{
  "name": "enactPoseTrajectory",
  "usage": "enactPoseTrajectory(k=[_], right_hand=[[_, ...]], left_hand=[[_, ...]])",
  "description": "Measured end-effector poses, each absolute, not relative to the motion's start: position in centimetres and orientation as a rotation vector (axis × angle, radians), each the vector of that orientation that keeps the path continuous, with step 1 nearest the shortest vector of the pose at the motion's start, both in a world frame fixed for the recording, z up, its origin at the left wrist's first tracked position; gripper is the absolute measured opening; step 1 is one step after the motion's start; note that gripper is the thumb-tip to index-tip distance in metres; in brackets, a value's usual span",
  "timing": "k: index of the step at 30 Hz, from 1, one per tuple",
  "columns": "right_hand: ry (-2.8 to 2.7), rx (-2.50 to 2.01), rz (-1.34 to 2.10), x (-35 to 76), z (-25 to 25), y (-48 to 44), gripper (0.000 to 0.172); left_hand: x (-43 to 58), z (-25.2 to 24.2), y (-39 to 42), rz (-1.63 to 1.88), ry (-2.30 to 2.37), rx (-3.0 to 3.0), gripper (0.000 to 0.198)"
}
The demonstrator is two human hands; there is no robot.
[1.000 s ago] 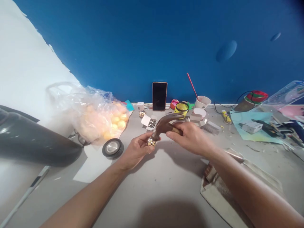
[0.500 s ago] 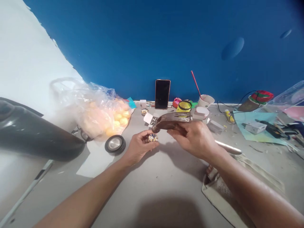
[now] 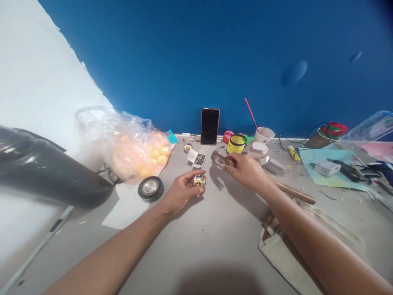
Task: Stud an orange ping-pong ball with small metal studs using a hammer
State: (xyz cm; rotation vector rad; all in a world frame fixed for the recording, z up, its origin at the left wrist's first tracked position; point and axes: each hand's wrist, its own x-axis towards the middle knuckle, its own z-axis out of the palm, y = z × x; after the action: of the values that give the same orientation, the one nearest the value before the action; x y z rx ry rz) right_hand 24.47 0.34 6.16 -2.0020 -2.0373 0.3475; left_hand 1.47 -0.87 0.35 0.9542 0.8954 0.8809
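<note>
My left hand [image 3: 183, 191] holds a small ball [image 3: 199, 180] studded with shiny gold and silver pieces between thumb and fingers, low over the grey table [image 3: 196, 246]. To its right, my right hand [image 3: 247, 169] is closed round a hammer near its metal head [image 3: 218, 159]; the wooden handle [image 3: 293, 191] runs back under my forearm to the right. The hammer head is apart from the ball. Just beyond the ball stands an open white box [image 3: 198, 159] of small shiny metal pieces. A second studded ball [image 3: 187, 147] lies behind the box.
A phone [image 3: 210, 126] leans on the blue wall. At left are a plastic bag of orange balls [image 3: 156, 151], a round black-rimmed object [image 3: 150, 187] and a dark cylinder [image 3: 55, 172]. At right are a yellow cup [image 3: 236, 144], a white cup [image 3: 264, 134] and a cloth bag [image 3: 288, 254].
My right hand has moved the hammer away from above the ball, back and lower, uncovering the box of metal pieces. My left hand still holds the ball. The view has shifted slightly.
</note>
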Motion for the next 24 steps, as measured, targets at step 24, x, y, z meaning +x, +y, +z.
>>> enactPoseTrajectory(k=[24], right_hand=[[-2.348,-1.89,0.134,21.9,7.1,3.1,0.03]], left_hand=[[2.0,-0.1,-1.0,0.93,0.921,0.903,0.05]])
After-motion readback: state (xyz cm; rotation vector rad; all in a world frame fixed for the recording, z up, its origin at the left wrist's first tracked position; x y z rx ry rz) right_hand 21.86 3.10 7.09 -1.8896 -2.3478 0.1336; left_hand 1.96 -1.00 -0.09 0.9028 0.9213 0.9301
